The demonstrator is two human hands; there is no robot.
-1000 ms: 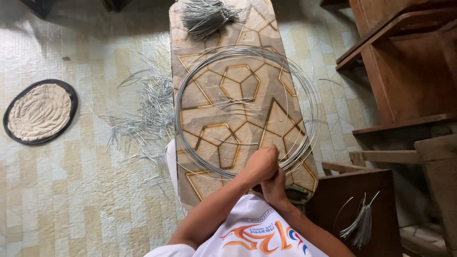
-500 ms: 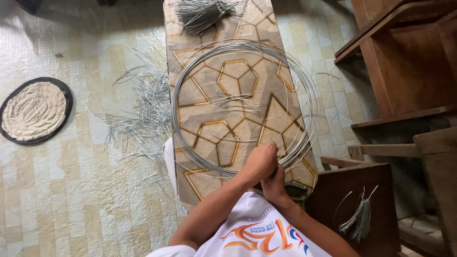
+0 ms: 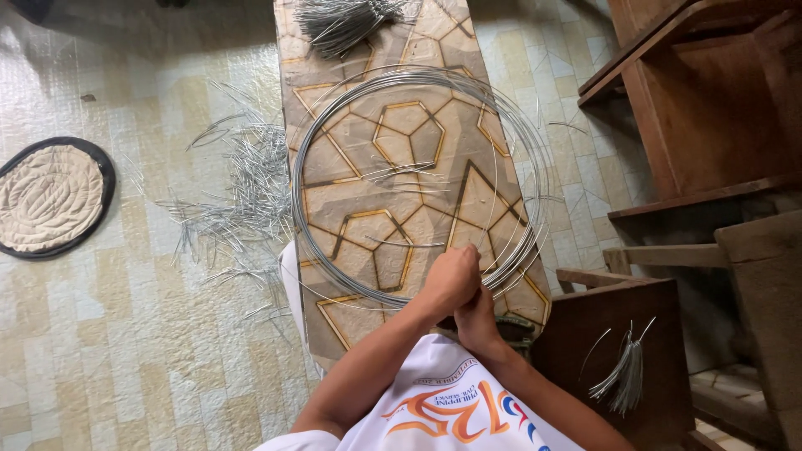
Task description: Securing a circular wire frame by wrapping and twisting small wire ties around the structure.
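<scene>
A big coil of grey wire (image 3: pixel 311 154) lies flat on a long narrow table (image 3: pixel 342 188) with a brown hexagon pattern. My left hand (image 3: pixel 449 277) is closed over the near part of the coil. My right hand (image 3: pixel 476 316) sits just under it at the table's near edge, fingers curled; what it grips is hidden by the left hand. A few short cut wire pieces (image 3: pixel 401 173) lie inside the ring.
A bundle of cut wires (image 3: pixel 342 18) rests at the table's far end. Many loose wire pieces (image 3: pixel 238 196) litter the tiled floor left of the table. A round mat (image 3: pixel 50 196) lies far left. Wooden shelves (image 3: pixel 710 100) and a dark box with a wire bunch (image 3: pixel 620 377) stand right.
My hands stay at the near side of the coil. The view has shifted slightly, and a few short wire pieces now lie inside the ring.
</scene>
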